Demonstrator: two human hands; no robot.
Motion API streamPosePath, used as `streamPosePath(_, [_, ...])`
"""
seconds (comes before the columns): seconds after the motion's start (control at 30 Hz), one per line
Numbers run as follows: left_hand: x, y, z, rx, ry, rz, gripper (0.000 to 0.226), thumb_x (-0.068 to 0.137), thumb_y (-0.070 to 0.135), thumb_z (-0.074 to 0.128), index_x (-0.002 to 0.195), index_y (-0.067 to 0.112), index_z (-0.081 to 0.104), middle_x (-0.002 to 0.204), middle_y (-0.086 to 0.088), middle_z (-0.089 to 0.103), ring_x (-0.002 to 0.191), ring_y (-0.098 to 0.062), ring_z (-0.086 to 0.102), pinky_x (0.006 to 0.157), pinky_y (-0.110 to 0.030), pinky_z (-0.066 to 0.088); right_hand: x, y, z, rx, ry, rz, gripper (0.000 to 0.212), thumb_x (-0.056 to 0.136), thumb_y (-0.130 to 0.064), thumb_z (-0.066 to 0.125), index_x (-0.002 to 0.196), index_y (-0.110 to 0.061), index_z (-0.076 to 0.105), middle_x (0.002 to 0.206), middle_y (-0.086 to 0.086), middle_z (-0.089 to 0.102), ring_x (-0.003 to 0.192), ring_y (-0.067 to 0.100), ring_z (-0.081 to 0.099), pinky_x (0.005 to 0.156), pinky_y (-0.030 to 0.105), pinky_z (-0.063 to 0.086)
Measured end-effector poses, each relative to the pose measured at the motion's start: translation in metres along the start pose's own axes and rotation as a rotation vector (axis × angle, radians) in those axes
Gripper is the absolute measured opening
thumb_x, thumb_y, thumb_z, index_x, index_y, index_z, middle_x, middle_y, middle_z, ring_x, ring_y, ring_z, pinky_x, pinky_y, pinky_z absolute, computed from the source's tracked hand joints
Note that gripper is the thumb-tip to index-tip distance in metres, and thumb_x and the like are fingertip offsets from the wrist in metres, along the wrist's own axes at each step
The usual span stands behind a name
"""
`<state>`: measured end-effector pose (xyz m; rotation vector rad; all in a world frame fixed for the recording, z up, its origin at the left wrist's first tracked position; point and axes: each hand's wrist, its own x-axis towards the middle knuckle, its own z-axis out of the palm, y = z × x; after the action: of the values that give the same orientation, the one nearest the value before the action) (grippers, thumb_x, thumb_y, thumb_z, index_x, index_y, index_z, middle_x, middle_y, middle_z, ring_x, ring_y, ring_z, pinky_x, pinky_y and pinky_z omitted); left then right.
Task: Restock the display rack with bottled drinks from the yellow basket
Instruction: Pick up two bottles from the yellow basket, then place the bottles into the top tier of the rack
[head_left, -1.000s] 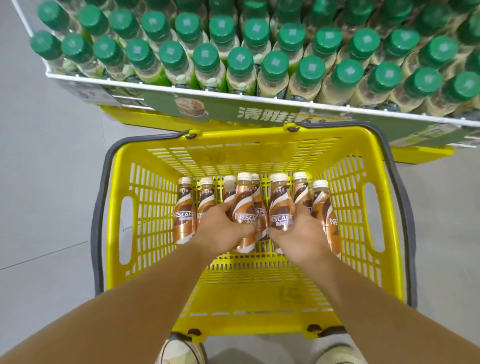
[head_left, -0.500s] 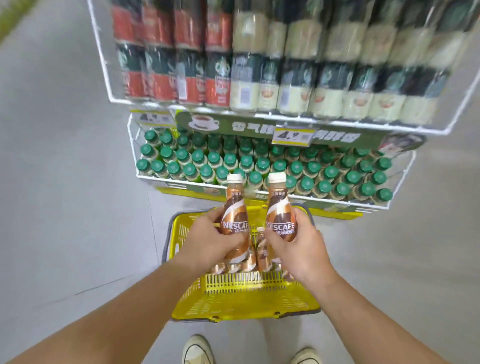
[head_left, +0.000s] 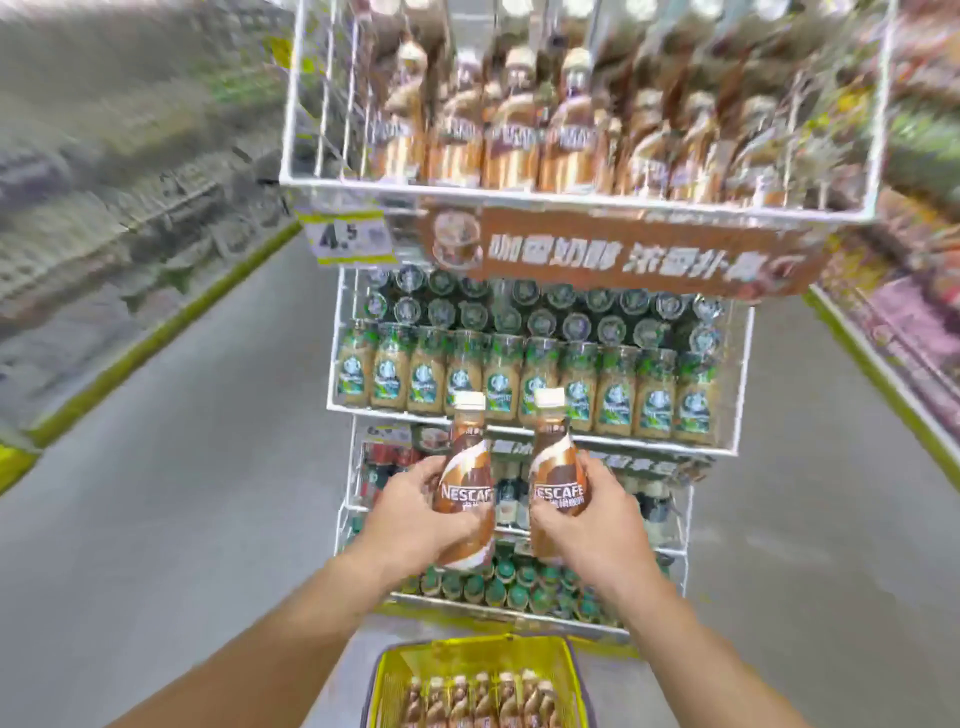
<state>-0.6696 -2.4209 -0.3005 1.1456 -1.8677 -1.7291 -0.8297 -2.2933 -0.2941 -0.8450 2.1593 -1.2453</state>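
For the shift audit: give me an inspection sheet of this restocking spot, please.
Surface: grey floor; yellow basket stands on it.
Job's things: basket holds a row of brown bottles; display rack top tier holds similar bottles, with room at its left.
Clutter: nothing seen.
Grips: left hand holds one Nescafe bottle, right hand a second Nescafe bottle, both upright before the rack.
Cables: nothing seen.
Surroundings: blurred aisle shelves either side.

My left hand (head_left: 410, 525) holds the left bottle (head_left: 465, 483) and my right hand (head_left: 597, 525) holds the right bottle (head_left: 556, 467). They are upright, side by side, in front of the rack (head_left: 649, 443). Its shelves stack one above another, each filled with rows of drinks (head_left: 509, 145). Near me, below my hands, the basket (head_left: 395, 675) sits on the floor (head_left: 208, 467) with a row of spare bottles (head_left: 478, 701) in it.
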Motion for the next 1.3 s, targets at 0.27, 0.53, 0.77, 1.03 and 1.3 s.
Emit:
streamPosePath(0.27, [-0.031,0.17,-0.054,0.088,0.034,0.276,0.037,0.078,0.002,0.081,0.106,0.02,0.066,0.086,0.015,0.078,0.08,0.0,0.072,0.068,-0.009,0.051,-0.015,-0.162,-0.069,-0.008,0.106,-0.188,0.025,0.08,-0.03,0.078,0.097,-0.034,0.06,0.079,-0.011,0.072,0.067,0.001,0.065,0.061,0.019,0.051])
streamPosePath(0.53, [-0.023,0.29,-0.056,0.116,0.052,0.41,0.059,0.08,0.018,0.084,0.131,0.016,0.056,0.098,0.018,0.066,0.077,0.005,0.067,0.065,-0.012,0.054,0.01,-0.25,-0.132,-0.045,0.178,-0.3,0.03,0.086,-0.03,0.074,0.107,-0.033,0.054,0.083,-0.014,0.067,0.066,0.0,0.064,0.056,0.013,0.048])
streamPosePath(0.77, [0.02,0.344,-0.014,0.201,0.08,0.451,0.046,0.081,0.011,0.082,0.109,0.028,0.049,0.085,0.021,0.058,0.06,0.024,0.057,0.054,-0.004,0.047,0.073,-0.263,-0.181,-0.085,0.207,-0.298,0.044,0.08,-0.041,0.073,0.119,-0.028,0.057,0.093,-0.009,0.072,0.066,0.006,0.069,0.061,0.033,0.06])
streamPosePath(1.03, [0.092,0.37,0.042,0.283,0.109,0.417,0.062,0.071,0.022,0.089,0.125,0.018,0.06,0.099,0.01,0.074,0.083,-0.002,0.071,0.078,-0.024,0.06,0.148,-0.229,-0.225,-0.128,0.241,-0.247,0.029,0.065,-0.041,0.077,0.09,-0.034,0.062,0.092,-0.007,0.067,0.082,0.009,0.064,0.074,0.033,0.056])
streamPosePath(1.3, [0.131,0.356,0.055,0.392,0.079,0.307,0.077,0.067,0.029,0.093,0.131,0.022,0.05,0.121,0.008,0.059,0.112,-0.013,0.058,0.102,-0.034,0.051,0.181,-0.207,-0.223,-0.112,0.197,-0.112,0.018,0.08,-0.029,0.078,0.092,-0.021,0.067,0.081,-0.008,0.071,0.075,0.009,0.066,0.068,0.03,0.054])
